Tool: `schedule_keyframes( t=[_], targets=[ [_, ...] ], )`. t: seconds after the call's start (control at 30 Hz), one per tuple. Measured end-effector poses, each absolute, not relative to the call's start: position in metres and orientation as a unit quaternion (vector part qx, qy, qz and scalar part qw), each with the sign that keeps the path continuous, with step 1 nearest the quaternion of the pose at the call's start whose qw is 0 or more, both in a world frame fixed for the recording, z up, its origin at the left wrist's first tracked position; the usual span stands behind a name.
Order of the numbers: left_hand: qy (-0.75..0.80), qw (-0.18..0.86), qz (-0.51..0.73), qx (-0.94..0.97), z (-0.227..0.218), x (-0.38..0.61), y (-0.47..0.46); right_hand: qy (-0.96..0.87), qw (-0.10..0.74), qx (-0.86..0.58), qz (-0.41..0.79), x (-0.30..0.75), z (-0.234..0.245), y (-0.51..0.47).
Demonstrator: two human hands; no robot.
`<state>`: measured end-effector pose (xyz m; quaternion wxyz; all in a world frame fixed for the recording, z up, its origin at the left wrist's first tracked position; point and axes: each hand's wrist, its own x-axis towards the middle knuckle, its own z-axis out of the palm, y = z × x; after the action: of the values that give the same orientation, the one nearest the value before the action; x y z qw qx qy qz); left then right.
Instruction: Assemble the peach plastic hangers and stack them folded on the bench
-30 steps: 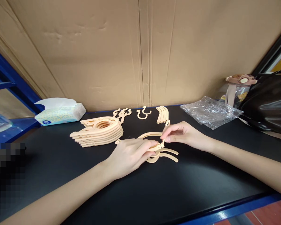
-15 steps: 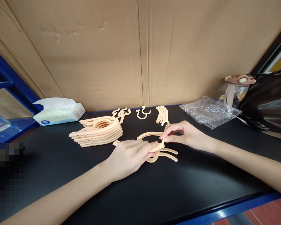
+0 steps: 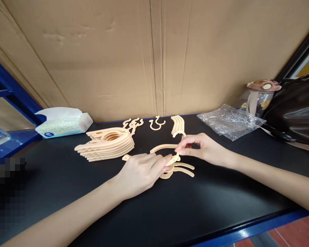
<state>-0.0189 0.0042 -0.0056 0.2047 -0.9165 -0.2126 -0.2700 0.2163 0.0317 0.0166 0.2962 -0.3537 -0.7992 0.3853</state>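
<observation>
My left hand (image 3: 141, 175) is closed around a cream plastic hanger arm (image 3: 173, 160). One end of that arm pokes out past the fingertips, the other past the back of the hand. Thumb and fingers of my right hand (image 3: 206, 148) pinch a cream hanger hook (image 3: 179, 132), its curve rising above the grip and its base against the arm's end. Whether the hook is seated in the arm is hidden by my fingers. Beneath and behind my hands lie curved cream strips (image 3: 185, 169) and another curved piece (image 3: 161, 148), partly covered.
Left of my hands stands a stack of cream hanger parts (image 3: 110, 147). Loose hooks (image 3: 157, 125) and several curved strips (image 3: 178, 123) lie at the back. A tissue pack (image 3: 63, 123), a clear plastic bag (image 3: 230, 120) and a water bottle (image 3: 262, 97) line the sides of the black table (image 3: 182, 212).
The hook in my right hand has turned, its curved top now leaning further left. My left hand stays nearly in place on the hanger arm.
</observation>
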Motion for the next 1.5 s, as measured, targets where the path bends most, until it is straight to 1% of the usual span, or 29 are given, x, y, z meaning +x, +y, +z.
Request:
schedule_keyframes(
  t=[0.17,0.37,0.63,1.07,1.2,1.33,1.5],
  targets=[
    [-0.214,0.198,-0.272,-0.917,-0.004,-0.018,0.003,-0.804,0.294,-0.362,0.368,0.216,0.015,0.03],
    [-0.251,0.186,-0.275,-0.909,-0.003,-0.016,0.001,-0.797,0.309,-0.375,0.359,0.213,0.013,0.026],
    [-0.275,0.149,-0.303,-0.9,-0.005,-0.015,0.0,-0.806,0.316,-0.382,0.325,0.211,0.007,0.024],
    [-0.271,0.14,-0.305,-0.902,-0.004,-0.016,0.0,-0.785,0.332,-0.388,0.35,0.206,0.0,0.018],
    [-0.276,0.132,-0.299,-0.904,-0.004,-0.017,0.001,-0.786,0.338,-0.391,0.34,0.206,-0.001,0.017],
    [-0.287,0.145,-0.29,-0.902,-0.005,-0.017,0.002,-0.79,0.348,-0.383,0.328,0.206,0.001,0.019],
    [-0.299,0.21,-0.283,-0.887,-0.004,-0.014,0.002,-0.808,0.341,-0.351,0.329,0.204,0.001,0.018]
  ],
)
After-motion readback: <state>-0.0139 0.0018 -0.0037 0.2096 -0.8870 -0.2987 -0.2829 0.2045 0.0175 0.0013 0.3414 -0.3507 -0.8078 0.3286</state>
